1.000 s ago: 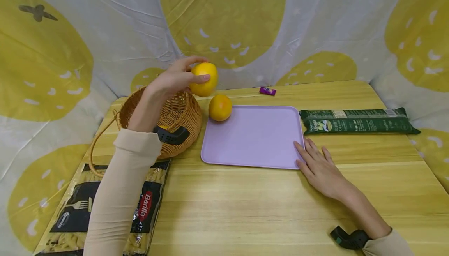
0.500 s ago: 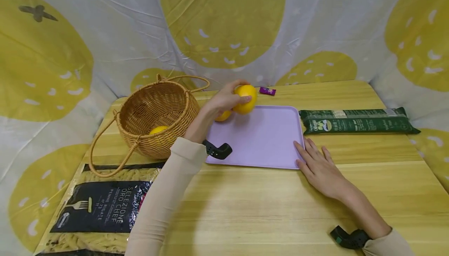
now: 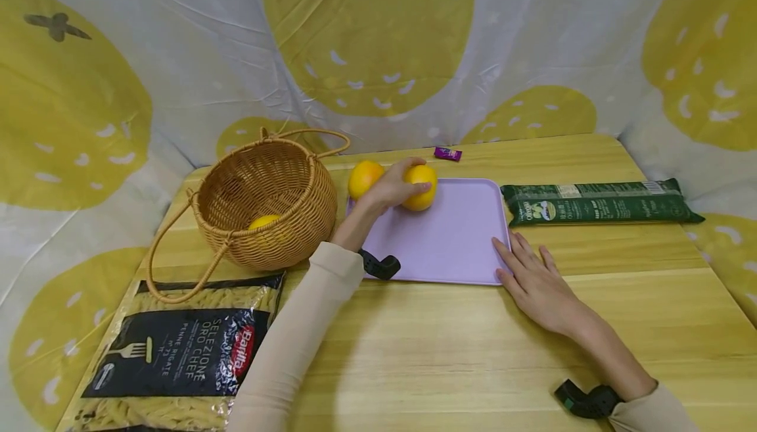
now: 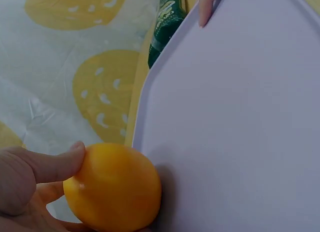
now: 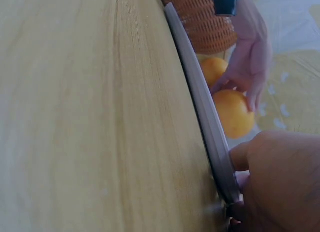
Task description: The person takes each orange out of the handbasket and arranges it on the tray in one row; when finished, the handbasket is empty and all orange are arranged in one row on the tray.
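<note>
My left hand (image 3: 393, 185) grips an orange (image 3: 421, 189) over the back left part of the lilac tray (image 3: 449, 241). Thumb and fingers curl round this fruit in the left wrist view; whether it touches the tray I cannot tell. A second orange (image 3: 365, 178) sits at the tray's back left corner, partly behind the left hand. My right hand (image 3: 538, 287) rests at the tray's front right corner, its fingers straight and touching the rim. In the wicker basket (image 3: 266, 189) to the left, part of another yellow-orange fruit (image 3: 263, 221) shows.
Front left lies a bag of penne pasta (image 3: 171, 353), near the basket's hanging handle (image 3: 156, 267). A long green packet (image 3: 597, 202) lies right of the tray. Behind the tray is a small purple packet (image 3: 447, 154). A patterned cloth (image 3: 520, 37) hangs behind the table.
My left hand has carried its orange from above the basket rightward and down to the tray. The second orange stays at the tray's corner. My right hand has kept its place.
</note>
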A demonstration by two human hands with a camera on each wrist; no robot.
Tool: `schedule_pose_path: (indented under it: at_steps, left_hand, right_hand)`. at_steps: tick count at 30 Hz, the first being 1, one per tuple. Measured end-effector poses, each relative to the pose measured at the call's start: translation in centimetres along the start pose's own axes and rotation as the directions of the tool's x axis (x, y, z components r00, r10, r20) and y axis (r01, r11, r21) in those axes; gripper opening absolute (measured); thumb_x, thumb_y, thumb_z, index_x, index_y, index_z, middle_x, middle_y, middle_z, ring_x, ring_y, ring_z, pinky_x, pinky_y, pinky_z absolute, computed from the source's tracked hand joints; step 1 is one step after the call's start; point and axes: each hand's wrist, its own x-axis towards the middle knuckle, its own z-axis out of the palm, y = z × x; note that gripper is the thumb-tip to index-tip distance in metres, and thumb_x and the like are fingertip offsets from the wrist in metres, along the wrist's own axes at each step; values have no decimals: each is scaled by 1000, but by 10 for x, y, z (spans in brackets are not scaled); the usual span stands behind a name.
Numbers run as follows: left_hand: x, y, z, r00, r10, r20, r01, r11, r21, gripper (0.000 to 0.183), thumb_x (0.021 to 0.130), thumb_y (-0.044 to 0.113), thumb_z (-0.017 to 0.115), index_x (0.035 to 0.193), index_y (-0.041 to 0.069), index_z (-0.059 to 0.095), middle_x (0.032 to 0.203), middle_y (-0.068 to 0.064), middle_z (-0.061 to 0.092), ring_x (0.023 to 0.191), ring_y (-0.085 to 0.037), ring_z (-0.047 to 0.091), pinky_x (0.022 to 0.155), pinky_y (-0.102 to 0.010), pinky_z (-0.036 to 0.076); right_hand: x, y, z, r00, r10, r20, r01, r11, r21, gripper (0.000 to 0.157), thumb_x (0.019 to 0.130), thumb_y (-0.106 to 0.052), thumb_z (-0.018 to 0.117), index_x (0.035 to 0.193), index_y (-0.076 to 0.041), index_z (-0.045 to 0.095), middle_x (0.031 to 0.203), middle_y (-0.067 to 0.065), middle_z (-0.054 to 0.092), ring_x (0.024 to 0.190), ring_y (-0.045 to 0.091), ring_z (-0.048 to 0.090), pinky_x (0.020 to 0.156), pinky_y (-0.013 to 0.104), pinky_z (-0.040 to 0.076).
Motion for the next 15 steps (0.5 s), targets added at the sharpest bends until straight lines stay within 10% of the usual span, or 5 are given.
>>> schedule_pose_path:
  at_steps: [15]
  left_hand:
    - [-5, -8, 0, 999, 47, 0, -47, 999, -17, 61, 103, 16, 64, 159, 21, 40, 166, -14, 34, 147, -36, 38, 124, -53, 32]
  right_hand:
    - [0, 2, 0, 1000, -3, 1, 3, 1000, -2, 61, 113, -37, 38, 166, -11, 22, 171, 27, 10, 159, 47, 8, 123, 70, 1]
